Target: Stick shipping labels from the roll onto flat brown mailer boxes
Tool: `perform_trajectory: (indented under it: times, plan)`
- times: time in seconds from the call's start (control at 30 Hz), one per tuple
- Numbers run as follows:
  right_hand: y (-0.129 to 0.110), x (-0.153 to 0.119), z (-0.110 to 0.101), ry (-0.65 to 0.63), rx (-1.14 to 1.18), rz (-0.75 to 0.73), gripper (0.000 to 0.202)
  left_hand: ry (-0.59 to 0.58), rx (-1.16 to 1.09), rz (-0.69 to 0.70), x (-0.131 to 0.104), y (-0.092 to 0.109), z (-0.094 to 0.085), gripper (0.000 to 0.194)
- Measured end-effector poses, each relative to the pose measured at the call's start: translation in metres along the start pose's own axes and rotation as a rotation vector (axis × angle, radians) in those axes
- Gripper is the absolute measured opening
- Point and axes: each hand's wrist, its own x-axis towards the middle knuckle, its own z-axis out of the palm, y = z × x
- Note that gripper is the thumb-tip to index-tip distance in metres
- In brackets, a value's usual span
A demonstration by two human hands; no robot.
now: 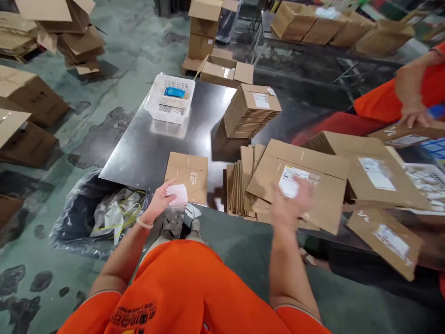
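Note:
My left hand [160, 202] is closed around a small stack of white label sheets [178, 193], just in front of the table edge. Beside it a flattened cardboard carton [189, 172] with white print lies on the steel table. Over on the right, my right hand [292, 202] is smeared by motion above a large flattened carton [274, 162], at the lower edge of its white label [294, 181]; I cannot tell whether it touches. That carton rests slanted on a fanned pile of flat cardboard [239, 185].
A neat stack of labelled cartons [252, 111] and a white plastic basket [170, 99] with a blue item stand on the steel table [139, 155]. A lined waste bin [69, 222] is at my left. A co-worker's hand [415, 111] touches a carton at right.

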Motion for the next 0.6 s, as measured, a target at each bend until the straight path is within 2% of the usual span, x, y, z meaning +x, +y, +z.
perform_trajectory:
  times: [0.1, 0.13, 0.17, 0.23, 0.3, 0.33, 0.4, 0.5, 0.53, 0.6]
  plan:
    - [-0.057, -0.076, 0.089, -0.646, 0.426, 0.011, 0.035, 0.030, -0.064, -0.030, 0.001, 0.004, 0.008, 0.053]
    - [-0.071, -0.098, 0.115, -0.839, 0.558, 0.062, 0.031, 0.069, -0.091, -0.044, 0.004, 0.003, 0.008, 0.049]
    - [-0.081, -0.118, 0.135, -0.969, 0.657, 0.136, 0.029, 0.129, -0.118, -0.062, 0.007, -0.001, 0.006, 0.046]
    - [-0.091, -0.147, 0.161, -0.999, 0.741, 0.310, 0.035, 0.293, -0.171, -0.114, 0.011, -0.011, -0.001, 0.051]
    - [-0.091, -0.162, 0.170, -0.953, 0.797, 0.460, 0.032, 0.433, -0.226, -0.192, 0.009, -0.024, -0.008, 0.062]
    - [-0.090, -0.165, 0.172, -0.930, 0.824, 0.516, 0.031, 0.454, -0.249, -0.231, 0.004, -0.031, -0.009, 0.070]
    - [-0.089, -0.166, 0.174, -0.890, 0.853, 0.583, 0.035, 0.384, -0.264, -0.273, -0.012, -0.045, -0.007, 0.082]
    - [-0.089, -0.166, 0.180, -0.876, 0.843, 0.601, 0.032, 0.205, -0.193, -0.223, -0.036, -0.064, 0.004, 0.096]
    - [-0.089, -0.166, 0.182, -0.882, 0.833, 0.604, 0.032, 0.174, -0.161, -0.200, -0.040, -0.069, 0.007, 0.097]
    - [-0.085, -0.167, 0.187, -0.904, 0.816, 0.613, 0.031, 0.160, -0.109, -0.198, -0.041, -0.078, 0.013, 0.081]
